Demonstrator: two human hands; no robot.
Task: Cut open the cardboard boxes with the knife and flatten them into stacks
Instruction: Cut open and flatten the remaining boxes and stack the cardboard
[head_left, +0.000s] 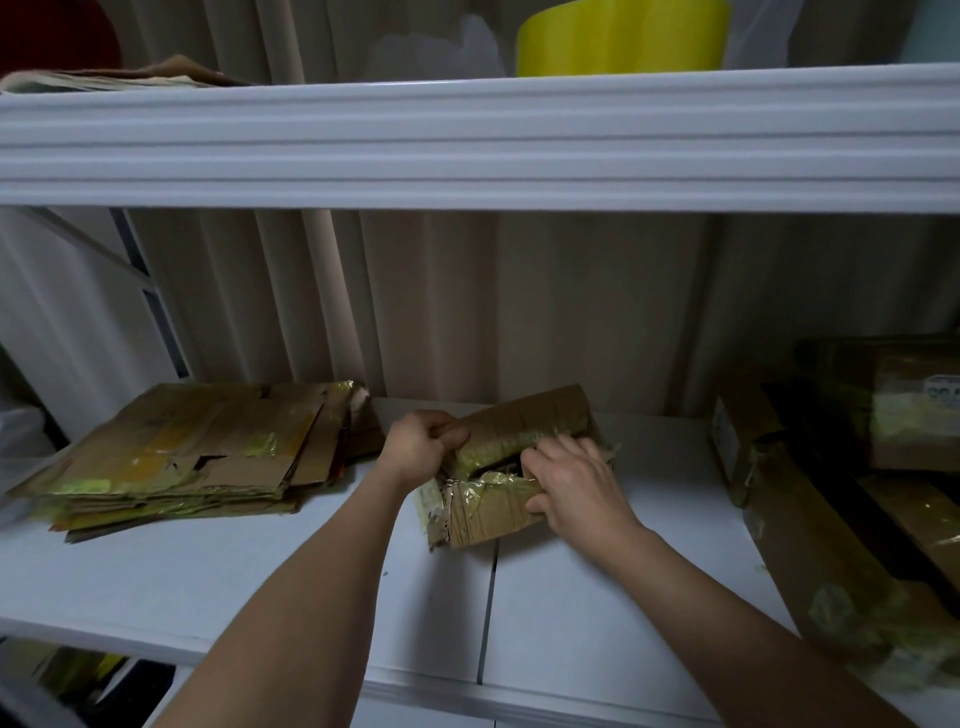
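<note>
Both forearms reach in over the white shelf (571, 597). Left hand (415, 444) grips the far-left flap of a small taped cardboard box (498, 499), fingers curled over its edge. Right hand (576, 486) holds the near-right side, fingers hooked into the torn top opening, thumb on the front face. Box sits mid-shelf, partly opened. Stack of flattened cardboard (187, 457) lies to its left, near but apart. More taped boxes (831, 493) piled at right. No knife visible.

The yellow cylindrical container (623, 36) on the upper shelf is cut off by the top edge. The large brown taped cardboard boxes (852, 499) run past the right edge, dim and blurred. The small printed label (943, 391) is unreadable.
</note>
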